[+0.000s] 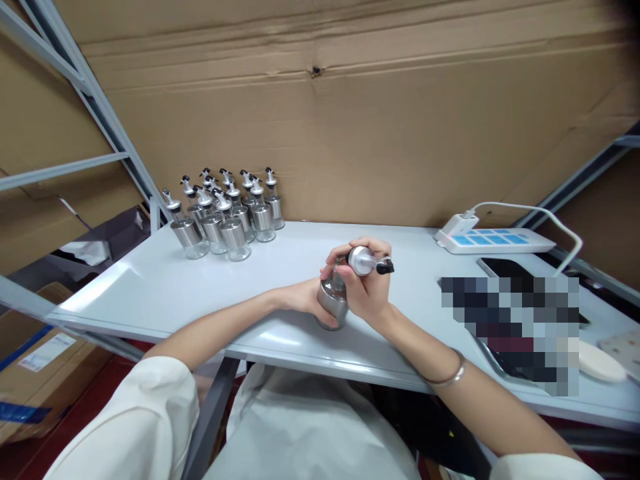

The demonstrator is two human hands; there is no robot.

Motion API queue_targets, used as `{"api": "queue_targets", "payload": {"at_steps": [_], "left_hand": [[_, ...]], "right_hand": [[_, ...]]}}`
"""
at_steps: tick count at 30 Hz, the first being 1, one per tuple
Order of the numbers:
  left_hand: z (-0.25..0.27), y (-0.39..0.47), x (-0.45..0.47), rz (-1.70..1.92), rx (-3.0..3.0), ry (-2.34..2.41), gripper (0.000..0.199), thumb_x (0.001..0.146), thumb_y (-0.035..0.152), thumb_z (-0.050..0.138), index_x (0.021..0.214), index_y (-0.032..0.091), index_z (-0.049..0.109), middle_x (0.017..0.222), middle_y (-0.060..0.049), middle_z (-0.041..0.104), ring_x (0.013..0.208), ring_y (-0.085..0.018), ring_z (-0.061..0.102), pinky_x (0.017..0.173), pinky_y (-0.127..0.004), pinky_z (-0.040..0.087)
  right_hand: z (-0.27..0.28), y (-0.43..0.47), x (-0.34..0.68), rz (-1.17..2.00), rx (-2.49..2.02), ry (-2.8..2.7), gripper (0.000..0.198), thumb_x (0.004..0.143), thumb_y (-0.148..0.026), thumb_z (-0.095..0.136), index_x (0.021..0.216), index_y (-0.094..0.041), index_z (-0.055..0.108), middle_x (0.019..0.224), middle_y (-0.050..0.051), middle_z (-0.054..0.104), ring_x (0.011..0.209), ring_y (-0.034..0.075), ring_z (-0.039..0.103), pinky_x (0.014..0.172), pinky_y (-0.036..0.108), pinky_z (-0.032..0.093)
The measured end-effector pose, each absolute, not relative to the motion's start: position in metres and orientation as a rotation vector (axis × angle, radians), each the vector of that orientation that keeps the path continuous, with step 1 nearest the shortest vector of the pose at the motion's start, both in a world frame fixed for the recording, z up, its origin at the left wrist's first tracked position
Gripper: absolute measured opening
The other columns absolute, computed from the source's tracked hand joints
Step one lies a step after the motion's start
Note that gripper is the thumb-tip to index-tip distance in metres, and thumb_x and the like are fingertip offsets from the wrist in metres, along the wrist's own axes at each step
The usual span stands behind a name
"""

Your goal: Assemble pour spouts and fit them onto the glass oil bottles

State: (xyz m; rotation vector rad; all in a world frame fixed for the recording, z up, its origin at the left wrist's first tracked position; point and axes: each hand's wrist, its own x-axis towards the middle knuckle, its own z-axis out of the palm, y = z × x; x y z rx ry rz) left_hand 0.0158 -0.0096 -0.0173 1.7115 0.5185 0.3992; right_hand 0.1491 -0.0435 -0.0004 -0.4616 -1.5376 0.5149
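A glass oil bottle [333, 303] with a steel band stands tilted slightly at the front middle of the table. My left hand [303, 298] is wrapped round its lower body from the left. The fingers of my right hand [369, 293] close round the neck, just under the silver pourer [361, 261] with its black spout tip. The pourer leans to the right, on top of the bottle. Part of the neck is hidden behind my fingers. At the back left, several similar oil bottles [234, 230] stand upright in a group, each with a pourer.
A white power strip [500, 241] with a plugged-in charger and cable lies at the back right of the white table [200, 293]. A dark phone [505, 270] and blurred-out items lie in front of it. Cardboard [350, 147] walls the back; grey metal posts frame the sides.
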Motion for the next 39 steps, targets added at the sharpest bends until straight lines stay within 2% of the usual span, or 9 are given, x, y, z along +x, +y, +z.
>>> {"api": "queue_targets", "payload": {"at_steps": [7,17,20,29,35,39], "left_hand": [[-0.015,-0.01,0.014,0.385,1.715,0.53,0.069,0.051,0.017,0.083,0.114,0.015,0.055,0.117,-0.008,0.06,0.117,-0.026,0.052,0.102,-0.041,0.039],[-0.009,-0.013,0.014,0.35,1.715,0.508,0.057,0.053,0.02,0.08,0.106,0.015,0.058,0.113,-0.007,0.06,0.116,-0.028,0.052,0.103,-0.044,0.038],[-0.008,-0.014,0.014,0.373,1.722,0.519,0.061,0.052,0.02,0.081,0.108,0.016,0.057,0.113,-0.007,0.06,0.115,-0.027,0.052,0.103,-0.044,0.038],[-0.018,-0.01,0.012,0.343,1.743,0.53,0.055,0.053,0.02,0.082,0.104,0.015,0.061,0.101,-0.005,0.063,0.103,-0.024,0.057,0.093,-0.039,0.045],[-0.017,-0.01,0.012,0.378,1.754,0.496,0.068,0.053,0.018,0.083,0.116,0.018,0.058,0.11,-0.006,0.063,0.11,-0.025,0.056,0.097,-0.04,0.043],[-0.015,-0.011,0.012,0.351,1.754,0.465,0.063,0.055,0.021,0.082,0.114,0.017,0.059,0.111,-0.007,0.063,0.11,-0.024,0.057,0.099,-0.04,0.042]], "right_hand": [[0.005,-0.046,0.144,0.628,-0.285,-1.475,0.028,0.09,-0.046,0.05,0.105,-0.03,0.032,0.086,-0.002,0.059,0.055,0.011,0.062,0.048,0.026,0.052],[0.004,-0.046,0.142,0.629,-0.298,-1.467,0.031,0.09,-0.052,0.046,0.106,-0.03,0.032,0.086,-0.001,0.059,0.055,0.012,0.062,0.049,0.028,0.053],[0.005,-0.047,0.142,0.626,-0.315,-1.468,0.032,0.089,-0.053,0.046,0.105,-0.03,0.031,0.086,-0.001,0.059,0.055,0.012,0.062,0.049,0.029,0.053],[0.004,-0.048,0.144,0.616,-0.364,-1.471,0.034,0.088,-0.056,0.045,0.104,-0.03,0.031,0.085,-0.001,0.06,0.055,0.012,0.063,0.049,0.029,0.052],[0.004,-0.049,0.143,0.639,-0.376,-1.455,0.037,0.086,-0.059,0.047,0.102,-0.029,0.032,0.083,-0.001,0.062,0.054,0.013,0.063,0.048,0.029,0.053],[0.009,-0.052,0.142,0.754,-0.393,-1.369,0.04,0.082,-0.06,0.052,0.098,-0.027,0.037,0.08,-0.001,0.065,0.054,0.014,0.065,0.049,0.029,0.054]]}}
